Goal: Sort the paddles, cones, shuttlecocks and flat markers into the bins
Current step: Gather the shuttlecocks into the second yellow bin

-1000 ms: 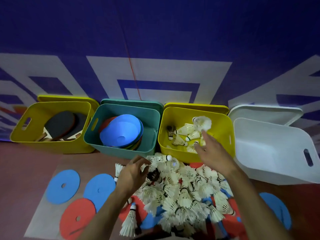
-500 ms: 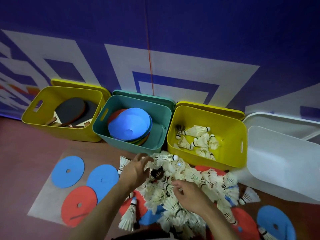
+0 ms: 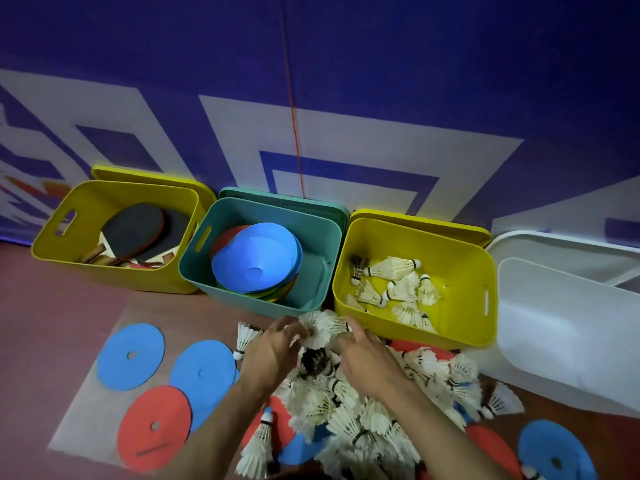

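pile: big heap of loose shuttlecocks (image 3: pixel 363 414) on the floor, nearest me, lying over some flat markers (image 3: pixel 154 427)
left hand (image 3: pixel 268 355): at the pile's far edge, fingers curled round a white shuttlecock clump (image 3: pixel 317 329)
right hand (image 3: pixel 367 362): just right of it, looks like it's pinching the same clump, kinda blurry
yellow bin (image 3: pixel 460 271): right behind the pile, a few shuttlecocks inside
teal bin (image 3: pixel 311 223): behind the pile, to the left, holds cones (image 3: pixel 254 263)
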